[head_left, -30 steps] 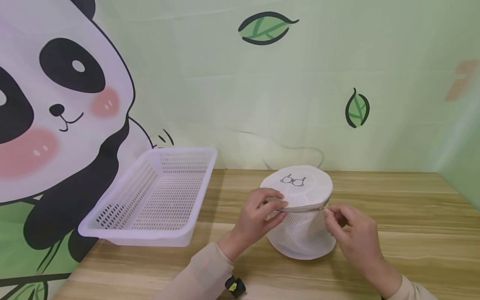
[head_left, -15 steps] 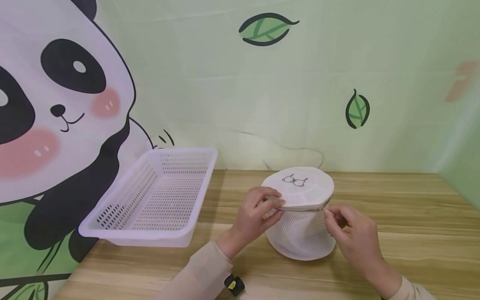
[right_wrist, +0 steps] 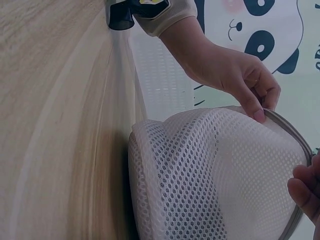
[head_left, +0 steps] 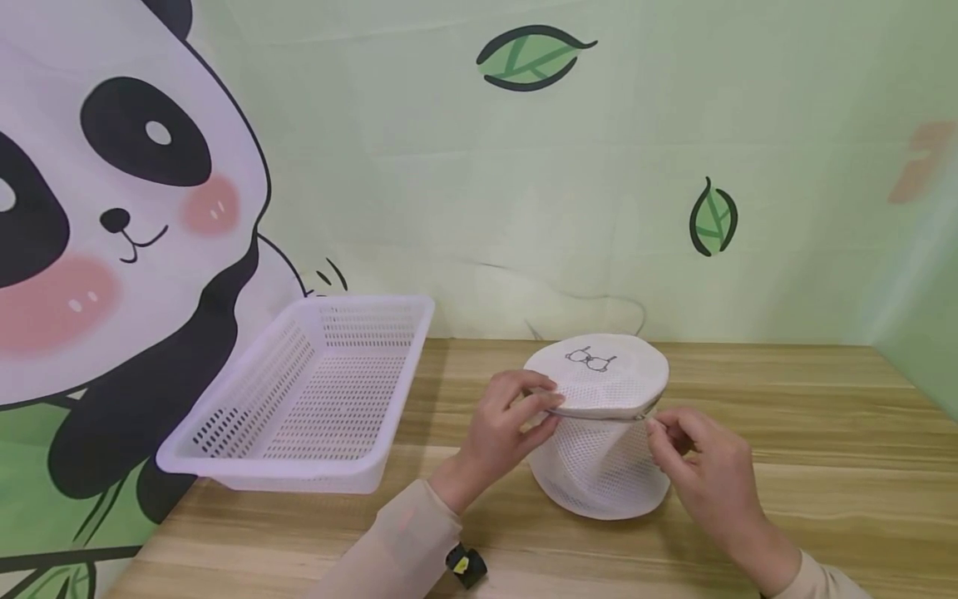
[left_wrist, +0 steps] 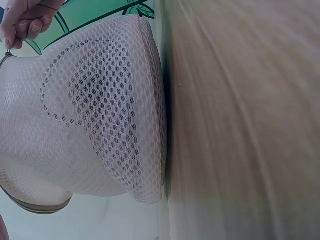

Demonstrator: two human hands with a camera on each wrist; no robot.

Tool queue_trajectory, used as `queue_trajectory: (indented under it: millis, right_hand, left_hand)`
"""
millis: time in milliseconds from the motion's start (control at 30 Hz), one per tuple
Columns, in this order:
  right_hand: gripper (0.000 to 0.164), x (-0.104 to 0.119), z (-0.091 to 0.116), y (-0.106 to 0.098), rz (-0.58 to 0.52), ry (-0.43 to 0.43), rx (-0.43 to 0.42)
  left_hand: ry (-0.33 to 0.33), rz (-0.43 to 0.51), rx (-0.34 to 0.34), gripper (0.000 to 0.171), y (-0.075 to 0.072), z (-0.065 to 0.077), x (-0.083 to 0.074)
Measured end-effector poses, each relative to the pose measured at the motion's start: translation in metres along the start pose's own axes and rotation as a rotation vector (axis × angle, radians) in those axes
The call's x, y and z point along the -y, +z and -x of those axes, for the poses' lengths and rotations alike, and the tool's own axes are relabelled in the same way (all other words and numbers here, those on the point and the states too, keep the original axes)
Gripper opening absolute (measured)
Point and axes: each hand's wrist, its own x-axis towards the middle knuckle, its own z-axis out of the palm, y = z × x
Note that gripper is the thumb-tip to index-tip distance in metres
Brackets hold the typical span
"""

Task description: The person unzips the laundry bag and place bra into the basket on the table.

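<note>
A white mesh laundry bag (head_left: pixel 599 474), shaped like a drum, stands on the table, its round lid (head_left: pixel 624 366) tilted and printed with a pair of glasses. Around the lid's edge runs a grey zipper (head_left: pixel 599 416), also seen as a curved zipper band (right_wrist: pixel 290 127) in the right wrist view. My left hand (head_left: pixel 505 428) pinches the bag's rim at the zipper on the left side. At the right end of the zipper's front, my right hand (head_left: pixel 707 466) pinches the small zipper pull (left_wrist: pixel 8 51) between thumb and fingers. Anything inside the bag cannot be made out.
To the left stands a white plastic basket (head_left: pixel 370 470) with slotted walls. A wood-grain table (head_left: pixel 846 466) carries both things. Behind it hangs a green backdrop (head_left: pixel 419 166) with a panda and leaves. A black wrist device (head_left: pixel 466 567) sits by my left sleeve.
My left hand has slid slightly left along the rim. The lid has shifted a little to the right and down. My right hand stays almost in place at the zipper pull.
</note>
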Motion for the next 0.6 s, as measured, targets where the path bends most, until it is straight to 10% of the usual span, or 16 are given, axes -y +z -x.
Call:
queue_trajectory:
  millis: [600]
  right_hand:
    - [0.012, -0.0007, -0.0005, -0.0021, 0.014, 0.034, 0.023]
  left_hand:
    - [-0.031, -0.001, 0.004, 0.021, -0.0013, 0.0024, 0.0043]
